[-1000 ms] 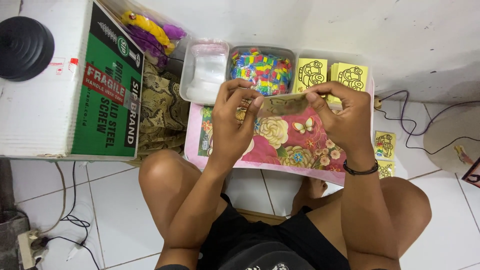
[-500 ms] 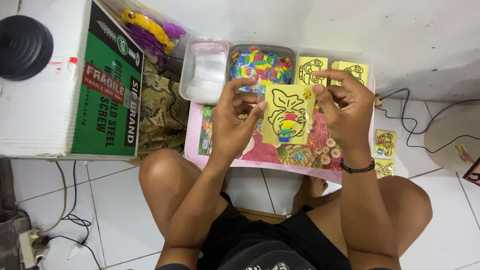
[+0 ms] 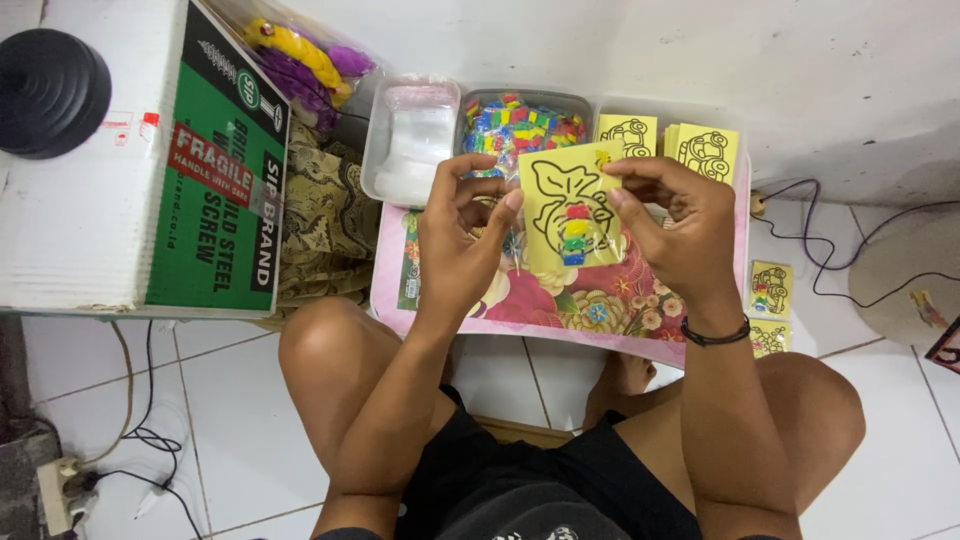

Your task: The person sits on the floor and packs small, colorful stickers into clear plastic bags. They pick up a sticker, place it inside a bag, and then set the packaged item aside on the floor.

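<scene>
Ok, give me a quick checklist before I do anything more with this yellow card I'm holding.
1. Yellow card held by both hands: ok, left hand at its left edge, right hand at its right.
2. Card faces you, black outline drawing visible: ok.
3. Coloured strip at the card's middle in place: ok, it sits inside the outline.
4. Tub of coloured pieces within reach: ok, just behind the card.
5. Spare yellow cards at hand: ok, stacked on the pink floral tray.
6. Card's back side: cannot tell, hidden.
</scene>
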